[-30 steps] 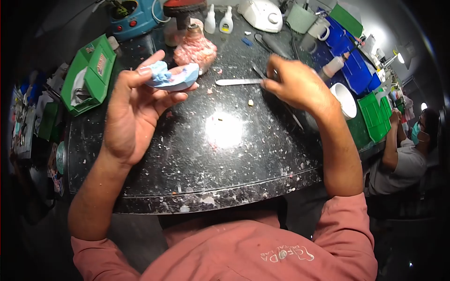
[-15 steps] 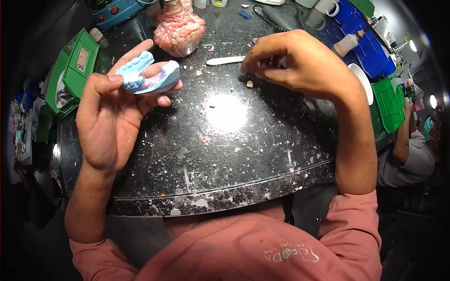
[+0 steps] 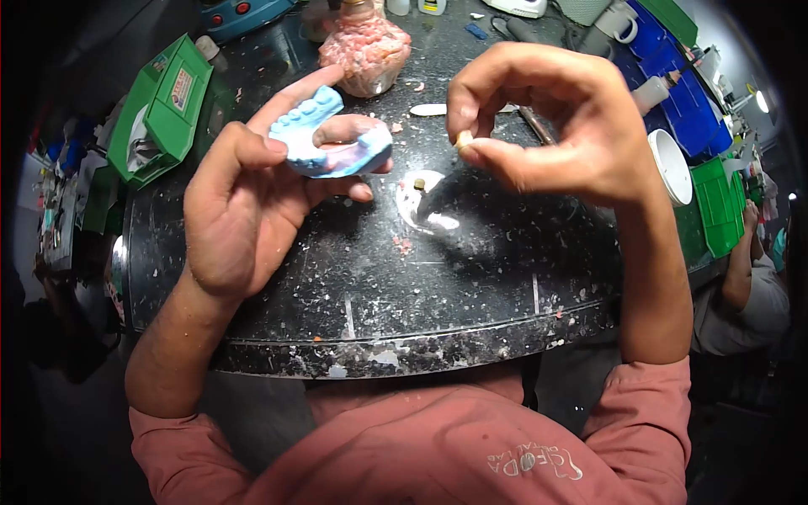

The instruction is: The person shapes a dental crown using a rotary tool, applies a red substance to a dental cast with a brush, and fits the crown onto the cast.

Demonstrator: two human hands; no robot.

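While a small cream piece (image 3: 464, 139) is pinched by the right fingers (image 3: 488, 154), well inside the black tabletop's (image 3: 454, 299) near edge a light-blue horseshoe-shaped model (image 3: 296, 136) is held by the left fingers (image 3: 268, 148), opening pointed rightward.

There are one dental model (image 3: 307, 156), one spatula (image 3: 427, 109), one handled mug (image 3: 612, 23).

Blue dental model (image 3: 324, 139); black tabletop (image 3: 454, 295), white-speckled.

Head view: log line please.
left hand: holds blue dental model | right hand: pinches small pale piece | darker piece: on worktop
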